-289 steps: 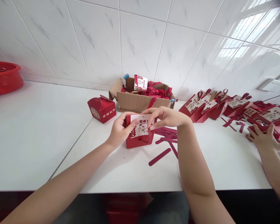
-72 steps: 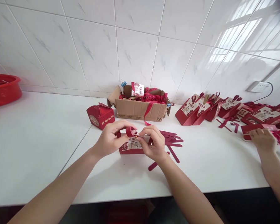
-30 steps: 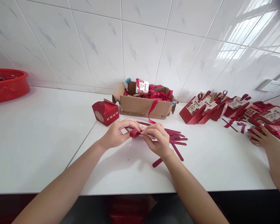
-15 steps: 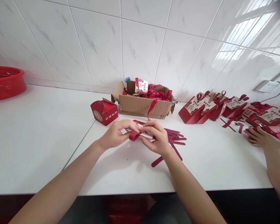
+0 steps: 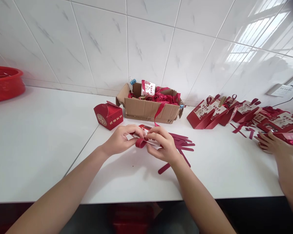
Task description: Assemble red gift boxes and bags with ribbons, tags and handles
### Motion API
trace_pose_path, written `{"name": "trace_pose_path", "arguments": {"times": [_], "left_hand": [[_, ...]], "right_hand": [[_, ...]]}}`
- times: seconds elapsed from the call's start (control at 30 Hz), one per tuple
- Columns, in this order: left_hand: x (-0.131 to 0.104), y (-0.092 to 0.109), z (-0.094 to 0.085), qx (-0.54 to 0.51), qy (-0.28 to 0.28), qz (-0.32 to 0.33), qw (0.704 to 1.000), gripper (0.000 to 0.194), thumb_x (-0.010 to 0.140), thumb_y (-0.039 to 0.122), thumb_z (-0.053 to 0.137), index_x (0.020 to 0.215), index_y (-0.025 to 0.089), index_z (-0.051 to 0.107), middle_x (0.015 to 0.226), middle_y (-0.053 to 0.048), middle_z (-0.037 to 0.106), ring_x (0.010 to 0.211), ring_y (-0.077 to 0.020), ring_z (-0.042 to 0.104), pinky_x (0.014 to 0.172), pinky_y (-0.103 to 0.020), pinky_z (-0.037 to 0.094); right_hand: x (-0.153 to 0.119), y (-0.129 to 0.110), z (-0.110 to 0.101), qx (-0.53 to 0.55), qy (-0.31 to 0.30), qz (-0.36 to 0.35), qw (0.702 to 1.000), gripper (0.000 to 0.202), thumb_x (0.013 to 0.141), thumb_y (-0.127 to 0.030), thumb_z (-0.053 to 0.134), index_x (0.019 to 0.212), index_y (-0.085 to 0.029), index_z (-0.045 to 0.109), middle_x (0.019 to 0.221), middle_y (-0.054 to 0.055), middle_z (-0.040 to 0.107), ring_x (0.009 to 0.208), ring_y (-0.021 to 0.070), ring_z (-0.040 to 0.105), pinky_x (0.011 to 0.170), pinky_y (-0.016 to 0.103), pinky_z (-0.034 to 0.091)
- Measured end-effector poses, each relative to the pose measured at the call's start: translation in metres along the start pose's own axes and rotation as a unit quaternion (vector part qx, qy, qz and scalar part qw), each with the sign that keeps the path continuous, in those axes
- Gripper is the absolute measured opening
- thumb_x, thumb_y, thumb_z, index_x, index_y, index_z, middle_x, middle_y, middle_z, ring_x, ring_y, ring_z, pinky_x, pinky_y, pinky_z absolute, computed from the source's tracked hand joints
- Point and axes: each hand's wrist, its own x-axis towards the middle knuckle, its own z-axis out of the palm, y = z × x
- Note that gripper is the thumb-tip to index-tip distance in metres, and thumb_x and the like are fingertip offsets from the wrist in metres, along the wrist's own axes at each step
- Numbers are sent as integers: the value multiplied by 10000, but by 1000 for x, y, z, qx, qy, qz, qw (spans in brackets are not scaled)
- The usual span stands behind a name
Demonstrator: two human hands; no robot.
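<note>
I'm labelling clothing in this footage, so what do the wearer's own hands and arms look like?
The left hand and right hand wear no gloves. Neither wrist shows a watch or bracelet, and no sleeve shows on either forearm. No ring is visible, though some fingers are partly hidden.

red box: tilted, partly hidden | white card: on it | red strap: looped
</note>
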Motion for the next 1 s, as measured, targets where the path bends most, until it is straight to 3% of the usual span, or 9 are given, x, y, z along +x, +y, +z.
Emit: {"name": "trace_pose_path", "arguments": {"times": [0.17,0.4,0.7,1.0], "left_hand": [[-1,2,2,-17,12,-42,999,150,781,137,664,907,173,591,880,-32,689,823,-151,683,720,-245,590],[1,3,3,-1,8,-13,1000,93,789,142,660,881,163,665,858,-50,715,794,-155,689,705,-234,594],[0,0,3,9,29,-15,999,83,809,198,670,882,166,690,877,-64,737,846,-190,699,728,-266,596],[1,1,6,14,50,22,998,84,806,127,623,860,165,674,872,-54,745,821,-167,707,692,-230,598]], "right_hand": [[0,0,1,-4,6,-8,1000,234,789,-124,583,985,-241,633,897,47,596,762,152,619,646,304,552],[2,1,-1,-13,1,-26,1000,281,810,-78,545,994,-254,665,862,35,578,730,134,596,595,275,515],[2,1,-2,-17,5,-20,1000,248,823,-92,561,995,-244,655,909,51,598,823,158,635,661,303,557],[0,4,-3,-3,-7,-12,1000,254,841,-112,558,1041,-255,624,950,57,607,811,161,628,674,325,566]]}}
